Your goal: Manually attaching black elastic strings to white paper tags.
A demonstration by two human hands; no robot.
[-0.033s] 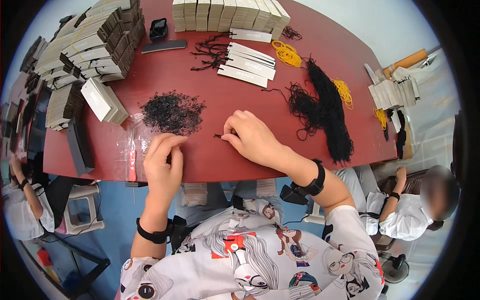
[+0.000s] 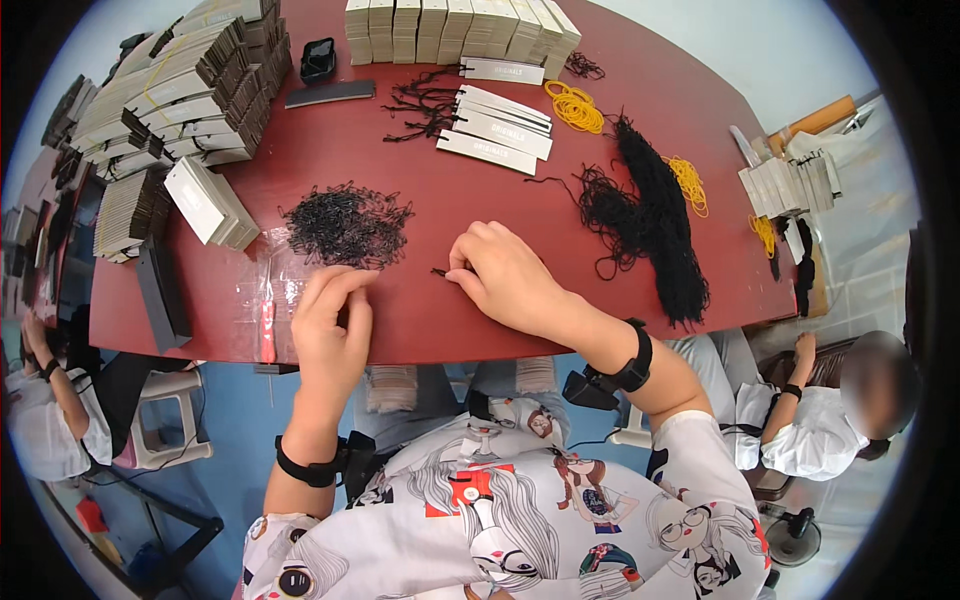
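Note:
My left hand (image 2: 332, 318) hovers at the near edge of a pile of black safety pins (image 2: 345, 225). Its fingers are bent loosely, the thumb stands apart from them, and nothing shows between. To its right, my right hand (image 2: 497, 268) is closed, thumb against the curled forefinger. From that pinch a small black piece (image 2: 438, 272) pokes out to the left; it is too small for me to tell its kind. Beyond both hands lie several white hang tags (image 2: 488, 150) with black cords at their left ends. A thick bundle of black cords (image 2: 660, 235) lies at the right.
Stacked tags (image 2: 200, 85) rise at the far left, and a row of tag bundles (image 2: 455, 30) lines the back. Yellow rubber bands (image 2: 573, 108) lie beside the tags. A red-handled tool (image 2: 267, 330) rests on clear plastic near the front edge. People sit at either side.

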